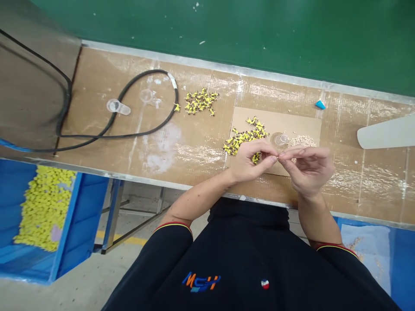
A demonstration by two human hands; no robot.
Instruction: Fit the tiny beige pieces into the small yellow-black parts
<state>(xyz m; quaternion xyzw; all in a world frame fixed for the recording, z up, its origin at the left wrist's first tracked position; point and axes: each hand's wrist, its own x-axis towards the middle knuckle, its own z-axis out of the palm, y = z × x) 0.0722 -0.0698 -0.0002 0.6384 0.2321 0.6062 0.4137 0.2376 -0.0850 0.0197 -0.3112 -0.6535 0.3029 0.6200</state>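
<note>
My left hand [254, 160] and my right hand [308, 166] meet fingertip to fingertip over the front part of a cardboard sheet [275, 117]. Both are closed in a pinch; whatever lies between the fingers is too small and hidden to name. Just beyond my left hand lies a pile of small yellow-and-black figures [243, 138], partly covered by that hand. A small clear cup [279, 139] stands behind the fingertips. Past my right fingers spreads a heap of tiny pale pink pieces [303, 141], its near side hidden by the hand.
Further left sit a second group of yellow-and-black figures [201, 102], a looped black cable [136, 134] and a clear plastic cup [119, 106]. A blue piece [320, 104] and a white cylinder [385, 131] are to the right. Below the table's left end, a blue crate [81, 220] holds many yellow pieces.
</note>
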